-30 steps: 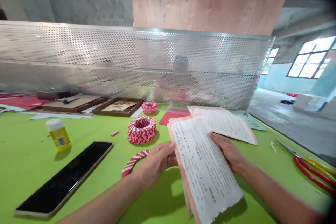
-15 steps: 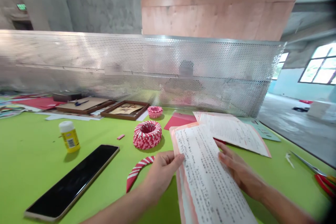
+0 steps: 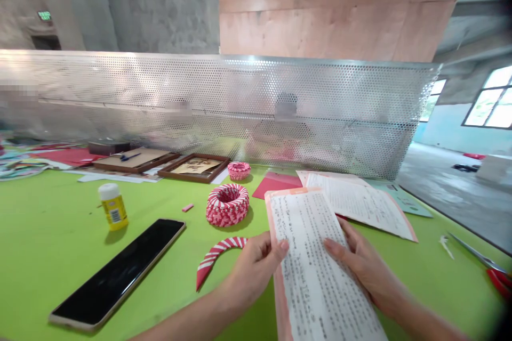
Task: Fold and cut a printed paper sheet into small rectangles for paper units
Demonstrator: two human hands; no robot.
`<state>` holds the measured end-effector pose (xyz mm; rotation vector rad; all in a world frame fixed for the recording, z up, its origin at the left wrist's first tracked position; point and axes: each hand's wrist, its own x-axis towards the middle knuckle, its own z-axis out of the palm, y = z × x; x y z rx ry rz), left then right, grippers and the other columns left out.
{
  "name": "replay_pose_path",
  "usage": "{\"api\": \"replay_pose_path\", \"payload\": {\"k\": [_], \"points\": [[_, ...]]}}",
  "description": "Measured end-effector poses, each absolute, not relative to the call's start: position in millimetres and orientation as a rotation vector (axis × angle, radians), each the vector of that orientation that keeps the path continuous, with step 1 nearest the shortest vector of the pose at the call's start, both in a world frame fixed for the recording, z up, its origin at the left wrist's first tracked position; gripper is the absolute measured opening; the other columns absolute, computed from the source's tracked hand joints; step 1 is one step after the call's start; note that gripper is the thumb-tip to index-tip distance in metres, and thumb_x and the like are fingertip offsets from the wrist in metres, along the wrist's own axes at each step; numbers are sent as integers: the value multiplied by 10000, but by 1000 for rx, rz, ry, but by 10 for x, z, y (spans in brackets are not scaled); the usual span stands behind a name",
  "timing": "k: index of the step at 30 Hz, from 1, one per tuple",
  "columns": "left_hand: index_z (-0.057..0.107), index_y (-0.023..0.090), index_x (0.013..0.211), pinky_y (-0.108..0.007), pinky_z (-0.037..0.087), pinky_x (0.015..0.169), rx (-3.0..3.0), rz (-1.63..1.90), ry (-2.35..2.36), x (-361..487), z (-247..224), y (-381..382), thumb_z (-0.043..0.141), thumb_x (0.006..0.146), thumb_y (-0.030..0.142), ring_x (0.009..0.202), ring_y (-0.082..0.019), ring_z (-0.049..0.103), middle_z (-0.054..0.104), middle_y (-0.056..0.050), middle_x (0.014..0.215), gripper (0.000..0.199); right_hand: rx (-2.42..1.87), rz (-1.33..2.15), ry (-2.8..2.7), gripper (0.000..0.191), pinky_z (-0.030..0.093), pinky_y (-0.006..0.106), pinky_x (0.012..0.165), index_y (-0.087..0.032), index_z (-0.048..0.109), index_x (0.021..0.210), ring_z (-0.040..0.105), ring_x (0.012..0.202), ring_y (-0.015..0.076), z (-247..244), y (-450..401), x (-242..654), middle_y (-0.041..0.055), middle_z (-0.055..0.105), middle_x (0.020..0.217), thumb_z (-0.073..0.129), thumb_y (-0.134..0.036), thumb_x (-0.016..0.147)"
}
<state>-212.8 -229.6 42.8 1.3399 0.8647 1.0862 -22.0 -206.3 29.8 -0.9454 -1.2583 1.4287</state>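
Between my two hands is a stack of printed paper sheets [image 3: 320,277] with pinkish-orange borders, raised off the green table. My left hand [image 3: 262,264] grips its left edge, thumb on top and fingers underneath. On the opposite edge, my right hand [image 3: 362,264] has its thumb laid over the print and its fingers mostly behind the paper. Partly hidden by my left hand, a curved red-and-white striped paper piece [image 3: 216,256] lies on the table. Beyond it stands a red-and-white woven paper ring [image 3: 227,205], with a smaller pink-and-white one [image 3: 239,170] farther back.
A black phone [image 3: 120,274] and a yellow glue bottle [image 3: 113,206] are at left. Framed pictures [image 3: 194,167] and a perforated metal screen [image 3: 200,101] line the back. More printed sheets [image 3: 360,202] and red paper [image 3: 272,185] lie beyond my hands; red-handled scissors [image 3: 498,279] at far right.
My right thumb has moved left, further onto the printed sheets, and the right hand now holds them more firmly. The stack's edges look more even. The view has shifted slightly.
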Motion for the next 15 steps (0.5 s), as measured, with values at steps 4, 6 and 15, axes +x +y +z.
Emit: {"api": "replay_pose_path", "payload": {"k": [4, 6, 15], "points": [[659, 122, 759, -334, 415, 744, 1278, 1079, 956, -2132, 403, -2290, 555, 734, 373, 807, -244, 573, 667, -63, 783, 272, -917, 1461, -1262, 599, 456, 395, 779, -258, 281, 1251, 558, 926, 254, 329, -2128, -227, 83, 547, 1117, 575, -319, 732], [661, 120, 745, -336, 410, 752, 1249, 1052, 966, -2144, 389, -2282, 543, 744, 370, 783, -235, 582, 669, -63, 775, 277, -884, 1494, -1273, 596, 458, 396, 772, -289, 229, 1279, 563, 919, 247, 318, -2138, -208, 70, 549, 1117, 535, -305, 768], [661, 112, 774, -324, 402, 782, 1087, 1049, 888, -2168, 385, -2268, 533, 760, 330, 766, -210, 600, 676, -72, 791, 253, -919, 1454, -1373, 607, 421, 366, 850, -306, 204, 1302, 499, 1022, 236, 230, -2125, -159, 39, 512, 1178, 522, -282, 785]]}}
